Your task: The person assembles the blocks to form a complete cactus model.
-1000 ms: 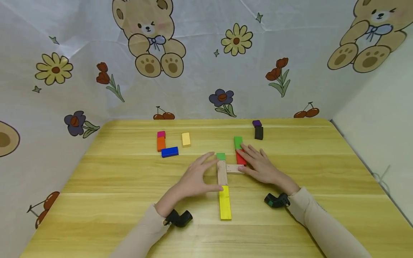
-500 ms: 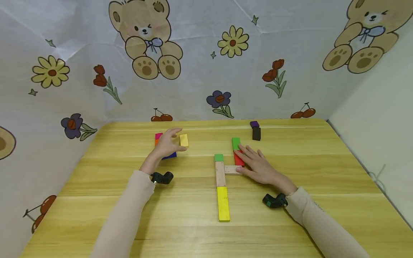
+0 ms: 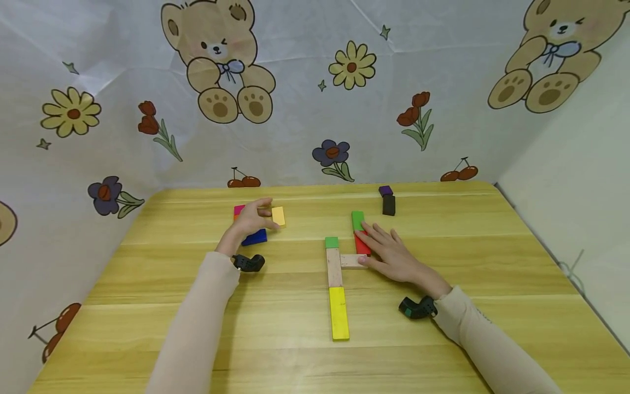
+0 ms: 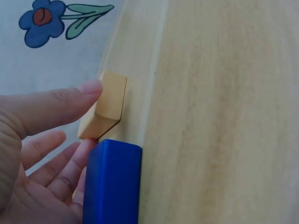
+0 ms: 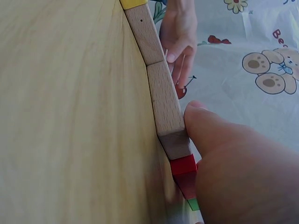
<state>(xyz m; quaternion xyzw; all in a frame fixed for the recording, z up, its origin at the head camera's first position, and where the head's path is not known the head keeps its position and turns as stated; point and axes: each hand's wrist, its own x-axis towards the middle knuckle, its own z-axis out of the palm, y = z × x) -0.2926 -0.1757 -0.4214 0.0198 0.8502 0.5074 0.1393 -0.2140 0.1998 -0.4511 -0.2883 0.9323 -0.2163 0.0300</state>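
My left hand is just left of a pale yellow block, its fingers loosely bent. In the left wrist view the thumb overlaps that block's edge; whether it touches cannot be told. A blue block lies close under this hand, and a pink block is partly hidden behind it. My right hand lies with extended fingers over a red block, fingertips near a green block. Its thumb touches the end of a plain wooden block.
Another plain wooden block stands in line between a small green block and a long yellow block. Black and purple blocks sit at the back. A patterned cloth hangs behind the table.
My left hand has moved from the middle row of blocks to the pale yellow block at back left, its fingers drawing slightly closer together. The right hand has stayed in place.
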